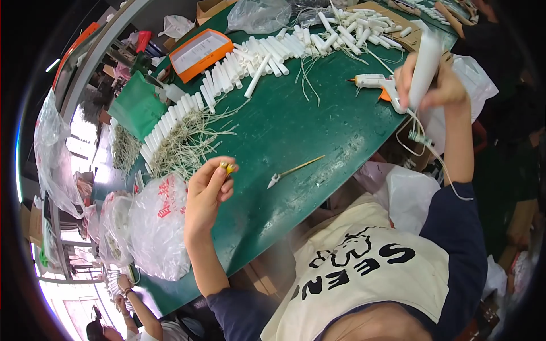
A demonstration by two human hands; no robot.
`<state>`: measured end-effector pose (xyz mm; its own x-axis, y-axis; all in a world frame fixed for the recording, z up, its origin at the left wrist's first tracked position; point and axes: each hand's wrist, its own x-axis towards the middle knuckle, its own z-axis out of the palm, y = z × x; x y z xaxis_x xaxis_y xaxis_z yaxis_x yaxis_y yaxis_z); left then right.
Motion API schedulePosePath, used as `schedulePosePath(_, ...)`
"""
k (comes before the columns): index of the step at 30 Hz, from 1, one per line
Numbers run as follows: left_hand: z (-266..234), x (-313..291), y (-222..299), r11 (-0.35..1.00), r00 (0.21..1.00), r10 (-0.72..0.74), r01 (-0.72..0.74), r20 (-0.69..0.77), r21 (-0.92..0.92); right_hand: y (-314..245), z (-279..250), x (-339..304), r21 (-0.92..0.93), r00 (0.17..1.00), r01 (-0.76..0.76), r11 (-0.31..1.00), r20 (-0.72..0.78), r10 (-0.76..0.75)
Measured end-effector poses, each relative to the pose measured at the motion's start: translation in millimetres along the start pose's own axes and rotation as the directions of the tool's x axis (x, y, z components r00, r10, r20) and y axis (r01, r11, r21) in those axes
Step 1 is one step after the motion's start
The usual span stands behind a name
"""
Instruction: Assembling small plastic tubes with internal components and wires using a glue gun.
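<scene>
My left hand (208, 190) is raised over the near side of the green table (284, 125), its thumb and fingers closed on a small yellow piece (230, 168). Up at the right, my right hand (441, 91) is wrapped around a white, bottle-shaped thing (427, 65), smeared by motion, so its kind is unclear. Close beside that hand is a white glue gun (372, 81) with an orange trigger, its tip pointing left. A thin stick (301, 165) with a whitish, pointed end lies on the table between my hands.
White tubes (224, 77) with trailing wires line the table's far side, heaped at the far right (358, 28). An orange box (200, 54), a green bag (136, 105) and a clear plastic bag (159, 227) stand left. A cord (435, 150) hangs by my right arm. Another person's hands (125, 287) work lower left.
</scene>
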<state>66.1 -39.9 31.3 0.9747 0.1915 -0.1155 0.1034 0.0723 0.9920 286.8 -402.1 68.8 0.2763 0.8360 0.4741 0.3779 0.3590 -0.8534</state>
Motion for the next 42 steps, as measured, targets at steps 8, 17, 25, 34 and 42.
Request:
schedulePosePath(8, 74.6, 6.1, 15.1, 0.945, 0.960, 0.266, -0.279, 0.093, 0.174, 40.0, 100.8, -12.6, -0.173, 0.918, -0.394, 0.903, -0.125, 0.376)
schedulePosePath(17, 97.7, 10.7, 13.5, 0.840, 0.916, 0.349, -0.398, 0.196, 0.369, 50.6, 117.2, -16.5, -0.251, 0.916, -0.389, 0.886, -0.213, 0.341)
schedulePosePath(25, 106.0, 22.6, 13.4, 0.203, 0.644, 0.591, -0.702, 0.486, 0.683, 53.4, 122.2, -21.0, -0.509, 0.935, -0.309, 0.803, -0.319, 0.157)
schedulePosePath(34, 112.1, 33.3, 8.1, 0.138, 0.586, 0.630, -0.730, 0.509, 0.669, 60.3, 125.8, -26.0, -0.376, 0.898, -0.403, 0.834, -0.338, 0.282)
schedulePosePath(42, 99.0, 33.2, 10.8, 0.268, 0.697, 0.514, -0.684, 0.500, 0.679, 62.3, 123.3, -34.2, -0.302, 0.863, -0.446, 0.843, -0.396, 0.314)
